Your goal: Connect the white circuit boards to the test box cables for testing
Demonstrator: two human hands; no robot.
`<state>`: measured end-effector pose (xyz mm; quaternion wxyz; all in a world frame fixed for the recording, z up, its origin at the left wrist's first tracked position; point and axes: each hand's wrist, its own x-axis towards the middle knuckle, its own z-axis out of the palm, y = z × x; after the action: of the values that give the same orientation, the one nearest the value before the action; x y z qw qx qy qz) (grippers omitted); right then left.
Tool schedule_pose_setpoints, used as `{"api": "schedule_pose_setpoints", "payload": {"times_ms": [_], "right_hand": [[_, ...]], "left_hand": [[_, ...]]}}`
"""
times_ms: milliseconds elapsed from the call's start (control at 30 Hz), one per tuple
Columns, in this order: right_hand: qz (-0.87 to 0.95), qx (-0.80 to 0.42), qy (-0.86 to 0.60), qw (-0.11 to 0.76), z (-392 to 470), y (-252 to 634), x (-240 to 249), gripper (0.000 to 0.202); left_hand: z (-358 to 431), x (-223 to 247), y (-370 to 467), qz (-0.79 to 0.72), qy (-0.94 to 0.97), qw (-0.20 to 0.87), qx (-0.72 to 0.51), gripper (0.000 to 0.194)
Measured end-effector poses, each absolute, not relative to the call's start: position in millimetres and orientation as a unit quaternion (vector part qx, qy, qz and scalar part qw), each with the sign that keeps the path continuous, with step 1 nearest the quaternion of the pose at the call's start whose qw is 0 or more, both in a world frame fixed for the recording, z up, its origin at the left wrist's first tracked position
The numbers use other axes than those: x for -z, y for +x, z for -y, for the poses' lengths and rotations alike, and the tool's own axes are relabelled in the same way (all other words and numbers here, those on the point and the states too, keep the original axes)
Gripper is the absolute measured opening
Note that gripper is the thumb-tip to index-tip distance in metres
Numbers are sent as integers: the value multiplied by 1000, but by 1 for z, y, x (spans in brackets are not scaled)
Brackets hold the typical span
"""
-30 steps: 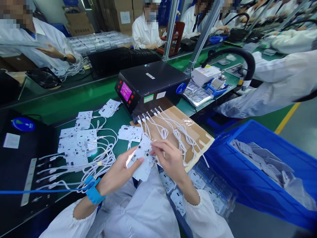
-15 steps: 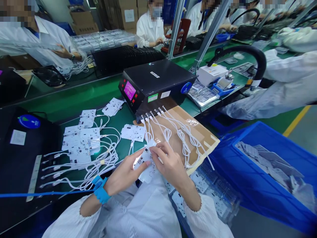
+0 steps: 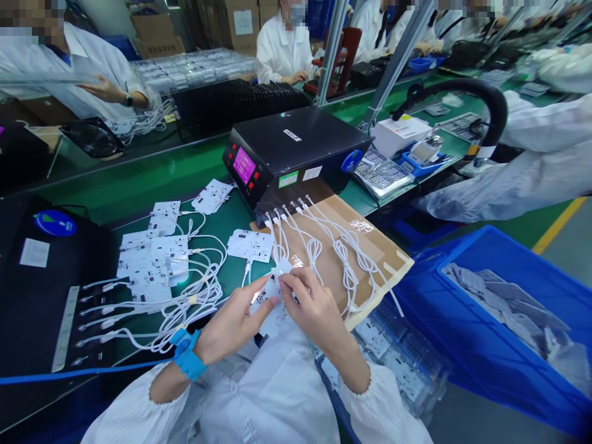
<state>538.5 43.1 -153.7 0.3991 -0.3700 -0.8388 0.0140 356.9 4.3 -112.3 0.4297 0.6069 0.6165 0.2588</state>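
My left hand point(image 3: 234, 322) and my right hand point(image 3: 312, 308) together hold a small white circuit board point(image 3: 267, 301) just above my lap, near the table's front edge. The fingertips of my right hand pinch the board's top edge where a white cable end point(image 3: 280, 269) meets it. That cable runs back to a black box with a pink screen point(image 3: 287, 151). More white cables point(image 3: 340, 250) from the box lie over a brown cardboard sheet point(image 3: 370, 246). A blue wrist strap point(image 3: 186, 353) with a blue cord is on my left wrist.
Several white boards point(image 3: 152, 259) with cables lie on the green table at left, beside a black unit point(image 3: 46, 277). A blue bin point(image 3: 499, 308) of grey trays stands at right. A clear tray of boards point(image 3: 398, 357) sits by my knee. Other white-coated people work around.
The board in my hands has come slightly lower and closer to the cable ends, and my right fingers have shifted to its top edge. The view has tilted a little.
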Motion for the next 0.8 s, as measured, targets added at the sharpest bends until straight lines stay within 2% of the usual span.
{"api": "schedule_pose_setpoints", "payload": {"times_ms": [200, 467, 700, 800], "right_hand": [[839, -6, -369, 399, -41, 537, 157, 17], [843, 6, -373, 387, -38, 537, 165, 25], [849, 16, -394, 351, -38, 530, 162, 20], [842, 15, -405, 356, -33, 532, 161, 25]], "left_hand": [[-4, 105, 361, -628, 633, 408, -198, 54], [-3, 101, 365, -638, 632, 402, -180, 57], [-9, 104, 365, -625, 639, 413, -175, 55], [-11, 108, 364, -631, 627, 415, -191, 54]]}}
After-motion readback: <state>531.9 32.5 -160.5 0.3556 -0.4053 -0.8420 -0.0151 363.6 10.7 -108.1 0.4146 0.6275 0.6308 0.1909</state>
